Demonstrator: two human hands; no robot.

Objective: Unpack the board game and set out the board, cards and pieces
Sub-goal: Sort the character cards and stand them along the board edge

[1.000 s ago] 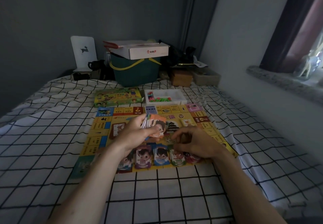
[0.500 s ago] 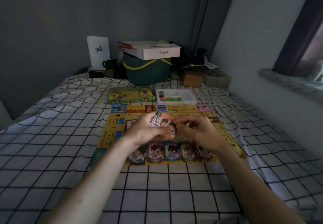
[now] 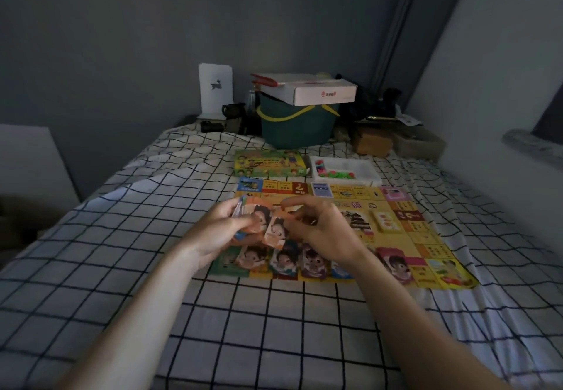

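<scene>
Above the board (image 3: 405,237), the left hand (image 3: 219,231) is gripping the deck (image 3: 243,210) while the right hand (image 3: 323,231) is pinching one card (image 3: 277,231) beside it.

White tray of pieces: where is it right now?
In the head view, the white tray sits on the bed beyond the game board's far edge, right of centre, beside the green game box.

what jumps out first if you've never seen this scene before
Two hands meet over the middle of a yellow game board spread on a checked bedsheet: the left hand grips a stack of cards while the right hand pinches one orange card off it. A row of character cards lies along the board's near edge. Beyond the board sit the green game box and a white tray of coloured pieces.
</scene>
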